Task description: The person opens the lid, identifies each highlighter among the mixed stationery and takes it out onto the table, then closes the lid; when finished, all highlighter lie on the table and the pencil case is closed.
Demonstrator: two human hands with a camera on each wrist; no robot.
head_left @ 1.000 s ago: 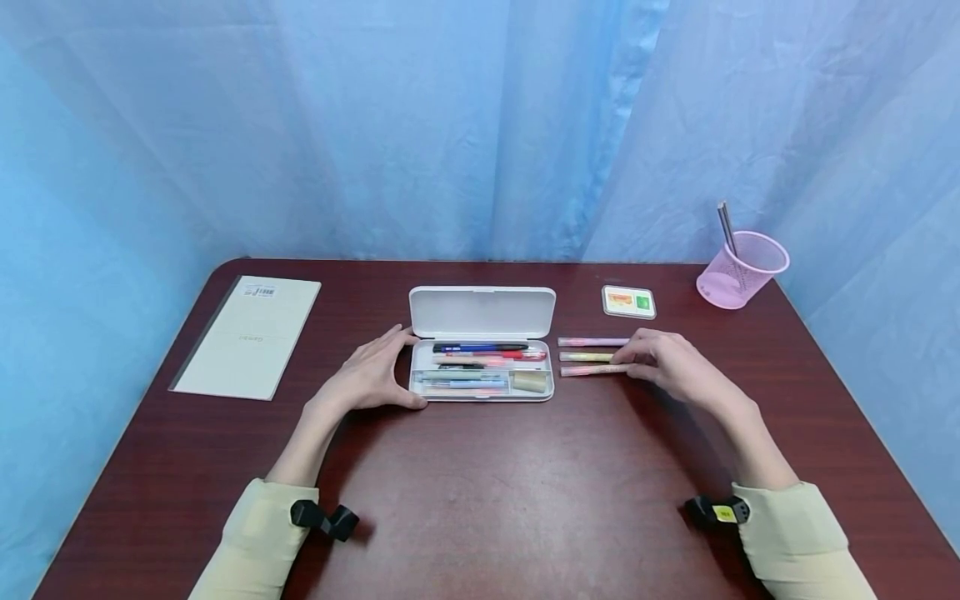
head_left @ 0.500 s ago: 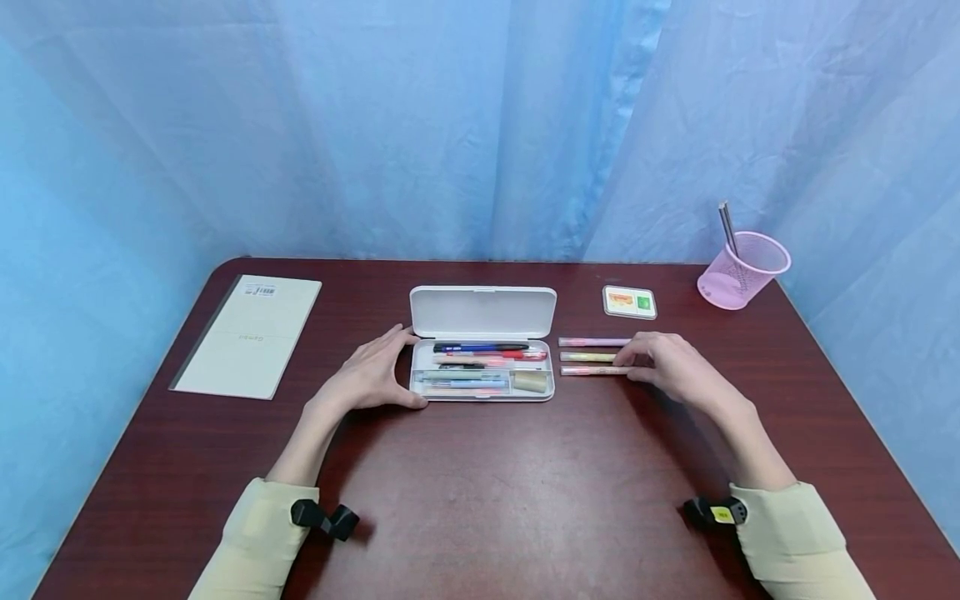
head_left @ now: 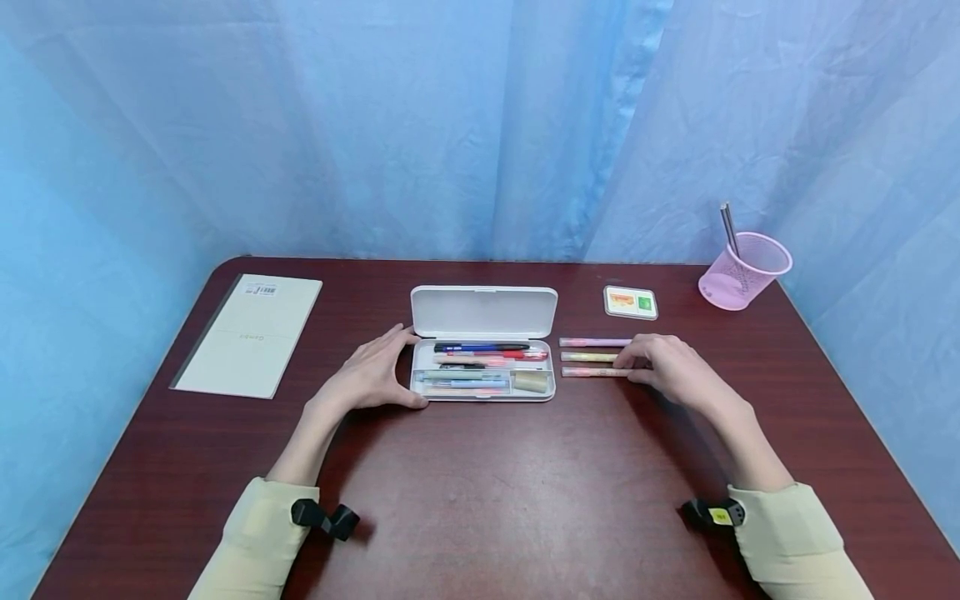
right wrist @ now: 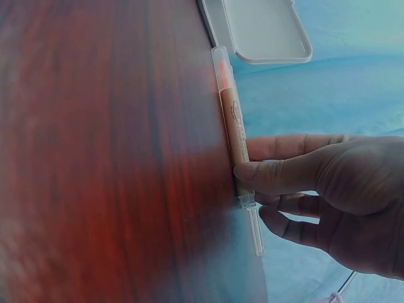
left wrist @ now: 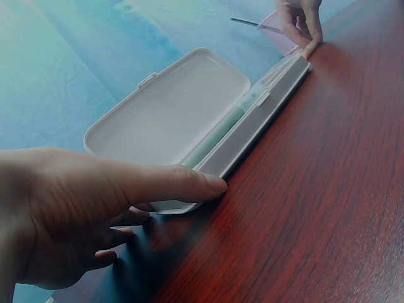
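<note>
A white pencil case [head_left: 483, 312] lies on the table with its lid raised, holding several pens and a tan-capped item. My left hand [head_left: 371, 371] holds its left end, thumb at the front corner and index finger at the back corner. Right of the case three highlighters lie in a row: purple [head_left: 588, 342], yellow [head_left: 585, 357] and orange [head_left: 592, 372]. With thumb and fingers my right hand [head_left: 671, 362] pinches the right end of the orange highlighter, which stays on the table. Its fingertips cover the yellow one's end. In the right wrist view the thumb [right wrist: 271, 175] presses the orange highlighter [right wrist: 233, 123].
A pale notebook [head_left: 251, 337] lies at the left. Behind the highlighters is a small flat case [head_left: 630, 302] with orange and green patches. A pink mesh pen cup [head_left: 731, 279] with dark sticks in it stands at the back right corner. Blue curtains hang behind the table.
My right hand shifts only very slightly at the ends of the highlighters. The left hand and the pencil case stay in place.
</note>
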